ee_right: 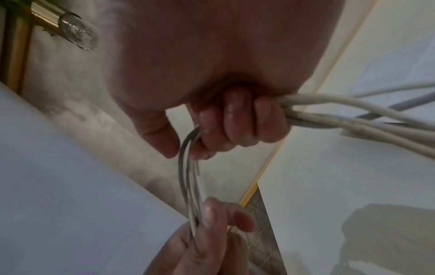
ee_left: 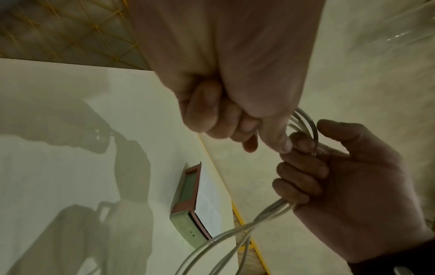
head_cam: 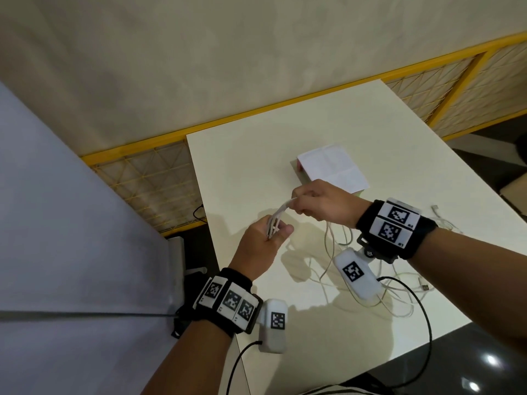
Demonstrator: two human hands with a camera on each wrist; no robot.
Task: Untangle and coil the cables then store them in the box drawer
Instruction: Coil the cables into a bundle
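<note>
Several loops of a white cable (head_cam: 278,216) stretch between my two hands above the white table (head_cam: 242,166). My left hand (head_cam: 266,238) grips the lower end of the loops, fingers curled round them (ee_right: 212,228). My right hand (head_cam: 308,202) pinches the upper end, and strands (ee_right: 353,113) run out of its fist and down to the table. In the left wrist view the left fist (ee_left: 235,121) meets the right hand (ee_left: 329,176) at the loops (ee_left: 308,124). A tangle of white cables (head_cam: 399,297) lies under my right wrist. Behind the hands stands the green and red box (ee_left: 186,204).
A white sheet of paper (head_cam: 333,166) lies on top of the box. A USB plug (head_cam: 425,287) and loose cable ends (head_cam: 439,218) lie at the table's right. Yellow mesh fencing (head_cam: 148,178) borders the table's far and left sides. A pale panel (head_cam: 71,223) stands at left.
</note>
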